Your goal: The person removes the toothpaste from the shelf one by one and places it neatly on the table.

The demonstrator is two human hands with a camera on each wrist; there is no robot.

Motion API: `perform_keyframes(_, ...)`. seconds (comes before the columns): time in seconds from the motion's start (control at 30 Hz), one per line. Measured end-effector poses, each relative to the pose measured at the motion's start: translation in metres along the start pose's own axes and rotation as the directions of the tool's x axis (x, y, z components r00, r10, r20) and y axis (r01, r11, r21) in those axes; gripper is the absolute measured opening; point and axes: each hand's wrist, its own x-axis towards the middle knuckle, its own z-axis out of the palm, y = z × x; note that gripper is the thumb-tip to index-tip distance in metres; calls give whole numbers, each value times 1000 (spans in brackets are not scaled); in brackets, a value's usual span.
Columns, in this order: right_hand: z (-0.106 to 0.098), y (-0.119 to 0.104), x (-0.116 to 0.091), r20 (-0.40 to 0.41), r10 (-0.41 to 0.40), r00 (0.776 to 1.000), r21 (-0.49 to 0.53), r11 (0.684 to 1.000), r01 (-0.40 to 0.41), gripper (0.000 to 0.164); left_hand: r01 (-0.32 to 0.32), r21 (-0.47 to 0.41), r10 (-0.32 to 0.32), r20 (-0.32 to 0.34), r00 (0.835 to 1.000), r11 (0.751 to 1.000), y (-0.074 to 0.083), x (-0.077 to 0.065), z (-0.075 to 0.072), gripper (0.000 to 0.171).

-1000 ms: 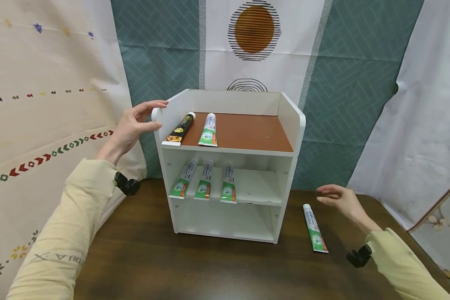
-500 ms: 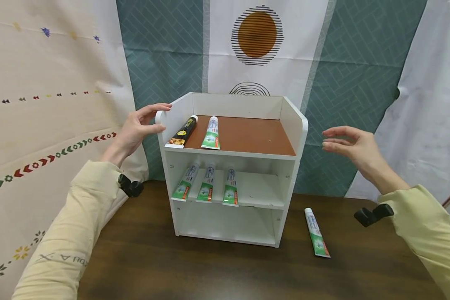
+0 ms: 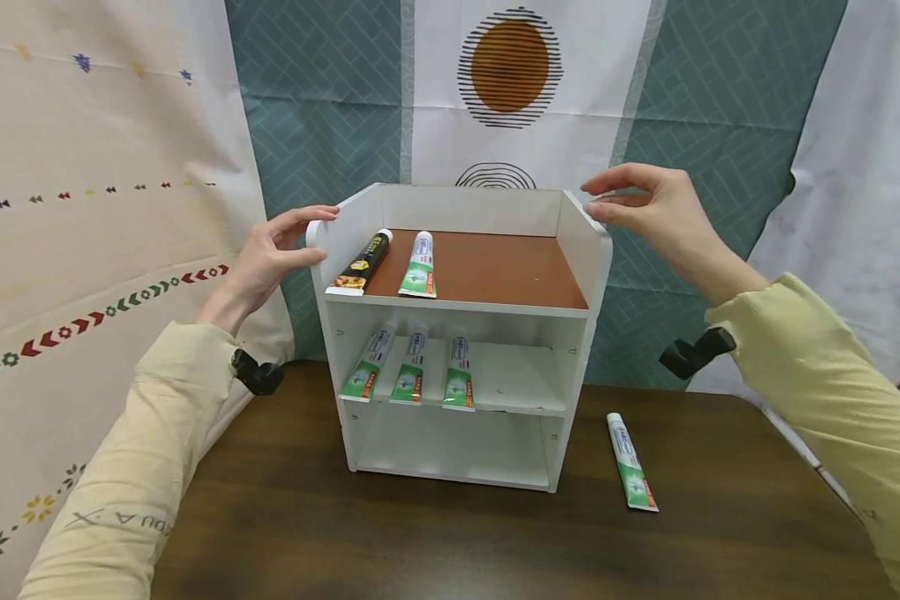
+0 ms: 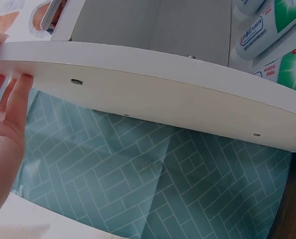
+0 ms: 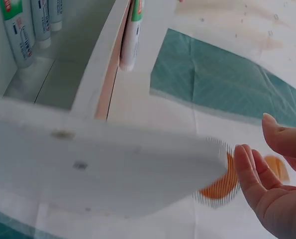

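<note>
A small white shelf unit (image 3: 461, 311) with a brown top board stands on the table. My left hand (image 3: 262, 258) pinches the upper edge of its left side panel (image 4: 138, 59), thumb on one face and fingers on the other. My right hand (image 3: 656, 204) hovers by the top of the right side panel (image 5: 113, 164), thumb and fingers apart, holding nothing. On the top board lie a black toothpaste tube (image 3: 363, 262) and a green-and-white toothpaste tube (image 3: 419, 265). Three more green-and-white tubes (image 3: 412, 367) lie side by side on the middle shelf.
Another green-and-white toothpaste tube (image 3: 632, 462) lies on the dark wooden table (image 3: 450, 542), right of the unit. Behind hangs a teal and white patterned cloth (image 3: 315, 108). A cream patterned cloth (image 3: 105, 250) hangs close on the left.
My right hand has risen from near the loose tube on the table and moved left to the unit's upper right corner. My left hand has stayed on the left panel.
</note>
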Motion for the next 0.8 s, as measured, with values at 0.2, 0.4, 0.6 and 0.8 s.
perform_keyframes(0.2,30,-13,19,76,-57,995,-37,998,60,28,0,-1,0,2,1000,1000,0,0,0,41)
perform_keyframes(0.4,71,-23,34,188,-41,981,-7,999,43,27,-13,6,13,3,1000,1000,0,1,-1,41)
perform_keyframes(0.6,112,-20,44,273,-32,961,35,999,23,22,-12,8,12,-1,1000,1000,0,0,-1,41)
perform_keyframes(0.8,138,-12,52,297,11,955,3,1000,-12,22,-12,6,12,2,1000,1000,0,0,-1,41)
